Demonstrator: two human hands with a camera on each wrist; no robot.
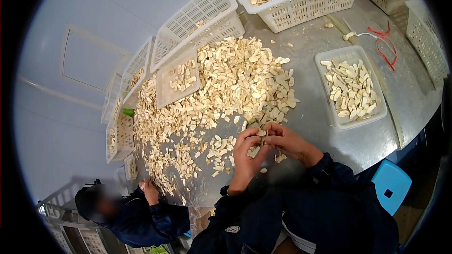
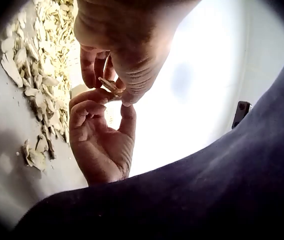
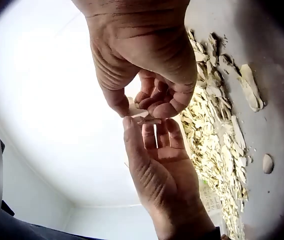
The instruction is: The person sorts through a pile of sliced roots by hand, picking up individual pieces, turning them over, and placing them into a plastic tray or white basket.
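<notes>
Both hands meet over the near edge of a large heap of pale dried slices (image 1: pixel 235 80). The left hand (image 1: pixel 248 156) pinches slices between thumb and fingers, one of them (image 1: pixel 261 133) showing at its fingertips. Close against it, the right hand (image 1: pixel 289 143) pinches a slice between thumb and forefinger. In the left wrist view thin slices (image 2: pixel 111 86) lie between the fingertips of the left hand (image 2: pixel 132 50) and the right hand (image 2: pixel 102 145). The right wrist view has small pieces (image 3: pixel 144 119) where the right hand (image 3: pixel 147 55) and left hand (image 3: pixel 167 175) meet.
A plastic tray of slices (image 1: pixel 383 108) stands at the right, and a smaller tray (image 1: pixel 162 89) rests on the heap. White slotted baskets (image 1: pixel 310 11) line the far edge. Red ties (image 1: pixel 388 49) and a long strip (image 1: pixel 393 113) lie rightward. Another person (image 1: pixel 141 216) works at the left.
</notes>
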